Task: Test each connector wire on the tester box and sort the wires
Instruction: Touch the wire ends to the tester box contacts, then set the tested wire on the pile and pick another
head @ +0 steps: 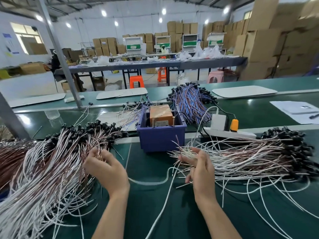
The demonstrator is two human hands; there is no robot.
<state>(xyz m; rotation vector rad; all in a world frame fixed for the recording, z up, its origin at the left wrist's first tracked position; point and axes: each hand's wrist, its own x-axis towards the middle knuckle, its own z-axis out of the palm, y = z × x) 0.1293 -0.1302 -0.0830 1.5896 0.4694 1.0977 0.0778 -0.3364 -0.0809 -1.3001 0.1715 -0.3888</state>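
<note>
Hands: the left hand (107,169) curls its fingers into the loose ends of the left pile of wires (51,161), gripping a few strands; the right hand (202,171) pinches one thin wire (177,144) that sticks upward, at the near-left edge of the right pile of wires (250,156).
Wires: both piles are white and brownish strands with black connectors at their far ends, spread on the green bench (155,213); a third heap of blue and red wires (189,100) lies farther back, right of centre.
Tester box: an orange box (161,114) sits inside a blue bin (162,137), between the two near piles and just beyond the hands, apart from both.
Power: a white power strip (241,135) lies right of the bin, carrying a white adapter (218,122) and an orange plug (234,125).
Foreground: a loose white cable (151,182) curves across the bench between the two hands.
Background: stacked cardboard cartons and orange stools stand beyond the bench.
</note>
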